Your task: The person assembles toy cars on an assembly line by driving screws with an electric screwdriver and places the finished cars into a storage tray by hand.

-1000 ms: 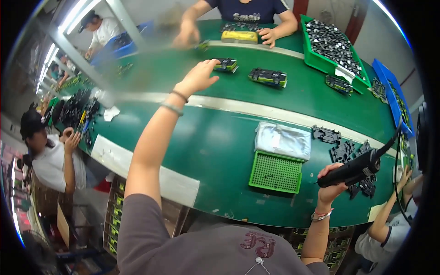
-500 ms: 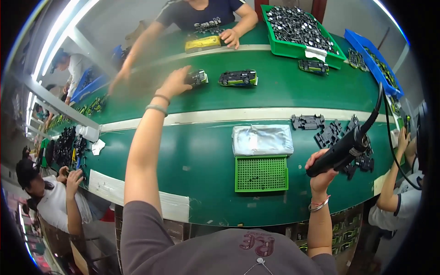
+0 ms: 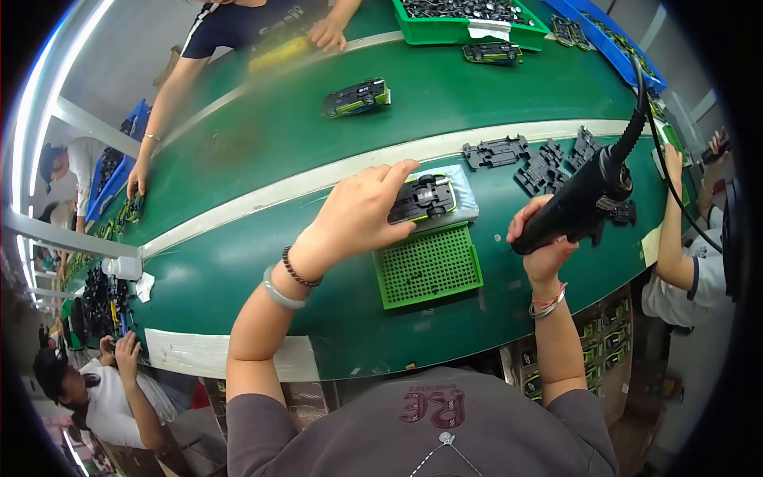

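Observation:
My left hand [image 3: 358,208] grips an upturned toy car [image 3: 425,199], its black underside and wheels facing up, over a light-blue wrapped pad [image 3: 464,189]. Part of the car is hidden behind my fingers. Just in front of the pad is a green perforated tray [image 3: 430,269] with a few tiny dark pieces in it, too small to name. To the right, my right hand [image 3: 548,258] is wrapped around a black electric screwdriver [image 3: 576,205], tilted with its cable end up to the right. Its tip cannot be made out.
Black toy-car chassis plates [image 3: 497,152] lie behind the screwdriver. Beyond the pale rail, upturned cars [image 3: 358,98] sit on the green belt. A green crate [image 3: 433,30] of small parts and a blue bin [image 3: 648,75] stand at the back. Co-workers sit across and on both sides.
My left hand has brought a toy car from the belt back to the pad. My right hand still holds the screwdriver. Across the belt, a co-worker's arm has reached down toward parts at the left.

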Demonstrator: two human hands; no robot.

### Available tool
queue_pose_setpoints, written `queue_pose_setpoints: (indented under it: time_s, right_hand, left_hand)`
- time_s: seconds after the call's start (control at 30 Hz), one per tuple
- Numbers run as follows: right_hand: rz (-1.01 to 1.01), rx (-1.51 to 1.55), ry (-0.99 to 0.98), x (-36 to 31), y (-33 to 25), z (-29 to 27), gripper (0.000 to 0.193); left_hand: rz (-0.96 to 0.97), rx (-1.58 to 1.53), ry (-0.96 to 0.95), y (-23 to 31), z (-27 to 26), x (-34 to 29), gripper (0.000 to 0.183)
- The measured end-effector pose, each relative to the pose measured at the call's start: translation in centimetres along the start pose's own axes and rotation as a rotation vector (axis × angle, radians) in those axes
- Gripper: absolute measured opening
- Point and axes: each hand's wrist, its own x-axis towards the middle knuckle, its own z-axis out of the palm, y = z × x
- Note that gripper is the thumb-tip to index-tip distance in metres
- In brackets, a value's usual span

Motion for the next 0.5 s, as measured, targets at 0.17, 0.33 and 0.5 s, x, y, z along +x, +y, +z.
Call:
queue_pose_setpoints:
  time_s: [0.17,0.33,0.5]
  right_hand:
    - [-0.049,-0.031,0.037,0.1,-0.2,0.2,0.088]
    - [-0.041,-0.050,-0.012,0.0,-0.4,0.0,0.088]
    - [0.058,-0.060,-0.003,0.0,-0.6,0.1,0.097]
  left_hand:
    - [-0.005,0.069,-0.015,0.2,1.0,0.5,0.058]
    - [0.100,0.023,0.005,-0.4,1.5,-0.4,0.050]
    - [0.166,0.034,0.058,-1.0,2.1,-1.3,0.048]
